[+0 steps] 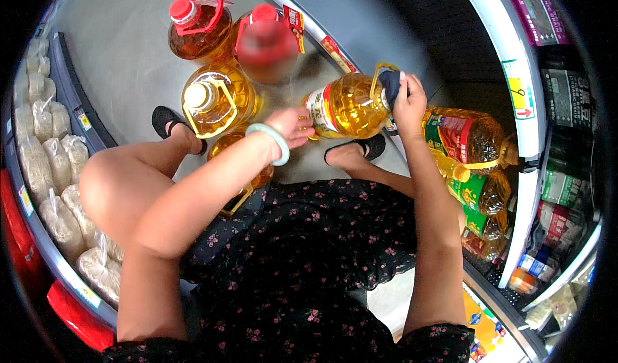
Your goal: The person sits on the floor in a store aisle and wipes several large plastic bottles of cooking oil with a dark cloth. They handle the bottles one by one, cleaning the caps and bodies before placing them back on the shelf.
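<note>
My right hand [410, 97] presses a dark cloth [390, 85] around the cap and neck of a large plastic bottle of golden cooking oil [355, 106]. The bottle leans over, its neck to the right and its labelled side facing up. At its base is my left hand [292, 127], fingers spread, a pale green bangle [273, 140] on the wrist. Whether those fingers bear the bottle's weight is unclear. Left of it, a yellow-capped oil bottle [219, 97] stands on the floor. Another oil bottle [227, 148] is partly hidden under my left forearm.
Two red-capped oil bottles [200, 29] stand farther out on the grey floor [120, 39]. More oil bottles [475, 133] lie on the low shelf at right, below a white shelf edge [521, 87]. Bagged dry goods [58, 160] line the left shelf. My black shoes [166, 121] flank the bottles.
</note>
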### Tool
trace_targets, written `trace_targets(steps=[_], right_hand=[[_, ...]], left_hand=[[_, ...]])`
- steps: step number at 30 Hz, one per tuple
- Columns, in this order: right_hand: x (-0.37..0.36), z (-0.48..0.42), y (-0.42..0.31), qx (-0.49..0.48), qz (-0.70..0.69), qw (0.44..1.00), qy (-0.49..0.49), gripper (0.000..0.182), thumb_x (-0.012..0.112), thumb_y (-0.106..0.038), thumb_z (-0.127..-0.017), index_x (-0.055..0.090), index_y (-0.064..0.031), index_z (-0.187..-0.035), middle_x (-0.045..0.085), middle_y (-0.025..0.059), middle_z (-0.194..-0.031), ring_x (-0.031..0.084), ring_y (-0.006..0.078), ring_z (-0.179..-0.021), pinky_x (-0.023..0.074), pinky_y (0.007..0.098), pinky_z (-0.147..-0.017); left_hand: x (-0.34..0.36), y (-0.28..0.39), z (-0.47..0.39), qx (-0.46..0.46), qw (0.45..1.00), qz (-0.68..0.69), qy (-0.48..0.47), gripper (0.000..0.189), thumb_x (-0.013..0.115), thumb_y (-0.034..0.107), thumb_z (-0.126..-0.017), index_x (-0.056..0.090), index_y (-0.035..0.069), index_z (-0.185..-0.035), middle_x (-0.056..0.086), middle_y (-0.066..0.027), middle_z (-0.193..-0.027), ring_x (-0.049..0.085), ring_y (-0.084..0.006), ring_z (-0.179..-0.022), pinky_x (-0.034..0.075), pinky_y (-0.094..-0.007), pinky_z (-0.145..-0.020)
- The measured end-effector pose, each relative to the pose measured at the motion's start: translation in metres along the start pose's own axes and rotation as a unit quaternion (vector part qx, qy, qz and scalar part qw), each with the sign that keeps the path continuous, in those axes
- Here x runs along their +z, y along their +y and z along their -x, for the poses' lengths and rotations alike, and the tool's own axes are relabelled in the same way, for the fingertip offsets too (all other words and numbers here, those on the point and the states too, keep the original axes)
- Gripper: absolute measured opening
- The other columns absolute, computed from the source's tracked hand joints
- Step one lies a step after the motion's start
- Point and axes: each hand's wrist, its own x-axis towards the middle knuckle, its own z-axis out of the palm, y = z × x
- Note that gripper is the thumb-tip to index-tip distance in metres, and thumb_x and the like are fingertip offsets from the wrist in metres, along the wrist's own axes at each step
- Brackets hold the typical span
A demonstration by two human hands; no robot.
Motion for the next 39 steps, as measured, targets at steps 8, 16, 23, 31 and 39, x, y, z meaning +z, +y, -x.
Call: trace_targets(steps=[8,16,23,31,39], right_hand=[[-0.012,0.027,-0.02,-0.003,-0.144,0.987,-0.068,0.016,0.059,-0.01,-0.09,0.063,0.0037,-0.084,0.064,0.0151,-0.083,0.059,0.0308,-0.081,0.046,0.0361,-0.077],[-0.006,0.046,-0.037,0.17,-0.228,0.951,-0.121,0.02,0.055,-0.014,-0.095,0.066,0.0021,-0.094,0.068,0.0087,-0.09,0.062,0.0196,-0.079,0.0485,0.0309,-0.077],[-0.05,0.014,-0.042,0.112,-0.174,0.927,-0.313,0.032,0.052,-0.008,-0.095,0.057,-0.0045,-0.126,0.063,0.0094,-0.115,0.057,0.0157,-0.104,0.0426,0.0284,-0.096],[-0.066,0.051,-0.049,0.521,-0.338,0.72,-0.311,0.032,0.053,-0.022,-0.096,0.058,0.0045,-0.114,0.066,0.0123,-0.102,0.066,0.0192,-0.089,0.0546,0.0324,-0.078],[-0.068,0.055,-0.087,0.487,-0.368,0.721,-0.328,0.038,0.049,-0.032,-0.095,0.062,-0.0002,-0.111,0.07,0.011,-0.091,0.069,0.0238,-0.085,0.0568,0.0357,-0.071]], left_hand=[[0.025,-0.031,-0.001,0.138,0.977,-0.128,-0.103,0.041,0.047,0.032,-0.098,0.045,0.021,-0.138,0.053,-0.001,-0.128,0.051,-0.0164,-0.117,0.039,-0.037,-0.1],[0.013,-0.026,-0.03,0.351,0.903,-0.242,-0.055,0.018,0.059,0.022,-0.096,0.061,0.006,-0.102,0.064,-0.0016,-0.092,0.059,-0.0089,-0.082,0.048,-0.0243,-0.072],[0.012,0.023,-0.02,0.461,0.73,-0.504,-0.026,0.024,0.062,0.029,-0.092,0.068,0.01,-0.106,0.066,-0.0135,-0.099,0.065,-0.0219,-0.085,0.05,-0.0337,-0.078],[-0.002,-0.005,-0.054,0.185,0.957,-0.078,0.21,0.045,0.046,0.035,-0.097,0.056,0.003,-0.126,0.064,-0.0105,-0.111,0.057,-0.0218,-0.092,0.045,-0.0331,-0.085],[0.044,-0.016,0.014,-0.068,0.974,0.203,0.072,0.068,0.026,0.054,-0.098,0.036,0.004,-0.143,0.038,-0.0177,-0.146,0.041,-0.0359,-0.13,0.034,-0.0545,-0.106]])
